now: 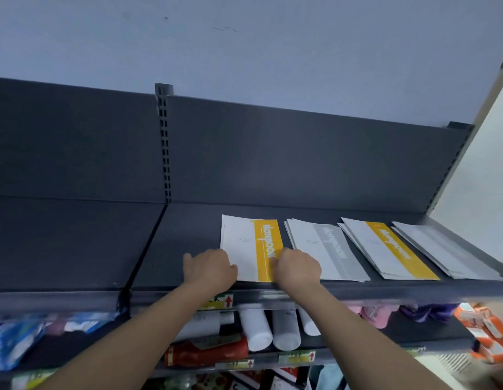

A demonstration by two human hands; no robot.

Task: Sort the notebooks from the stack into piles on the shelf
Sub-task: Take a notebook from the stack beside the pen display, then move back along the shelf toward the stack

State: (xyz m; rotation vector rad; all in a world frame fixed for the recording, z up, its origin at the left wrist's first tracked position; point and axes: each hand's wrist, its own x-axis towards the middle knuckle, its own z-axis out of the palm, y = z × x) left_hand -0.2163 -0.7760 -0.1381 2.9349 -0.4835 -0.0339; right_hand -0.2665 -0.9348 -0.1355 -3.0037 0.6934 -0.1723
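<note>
Two bare forearms reach up to the top shelf. The left hand and right hand both rest, fingers bent, on the near end of a notebook pile with a yellow band. The left is at the pile's left edge and the right is on the yellow band. The backs of the hands hide the fingertips, so whether they pinch the pile or only press on it cannot be told.

Right of the right hand, three more piles lie flat in a row: a grey-banded pile, a second yellow-banded pile and a second grey pile.

Below the hands, the lower shelf holds white bottles lying on their sides, a red bottle, blue packets and orange boxes.
</note>
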